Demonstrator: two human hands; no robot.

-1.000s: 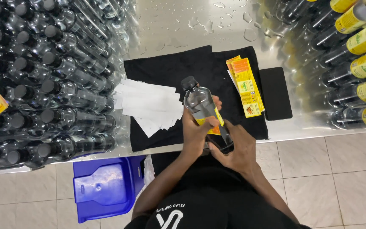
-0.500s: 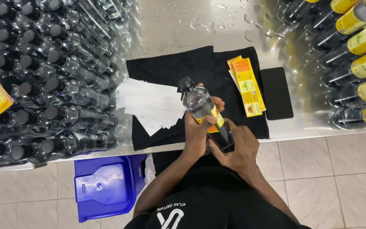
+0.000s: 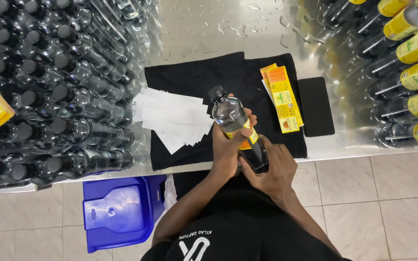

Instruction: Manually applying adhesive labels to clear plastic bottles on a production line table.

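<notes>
Closest in, the right hand (image 3: 273,170) has its fingers wrapped round the base of a clear bottle (image 3: 238,126) with a black cap, held tilted just over the near edge of the surface. The left hand (image 3: 228,147) grips the middle, fingers pressing a yellow label (image 3: 247,137) onto it. Best bet: smooth from the centre outward, bottle steady, so no bubbles. Further back are white backing strips (image 3: 172,121) on a black cloth (image 3: 194,77), and spare labels (image 3: 280,96).

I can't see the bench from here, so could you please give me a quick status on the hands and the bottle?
Left hand and right hand both gripping the bottle. Yellow label partly on. Nothing obstructing.
</notes>
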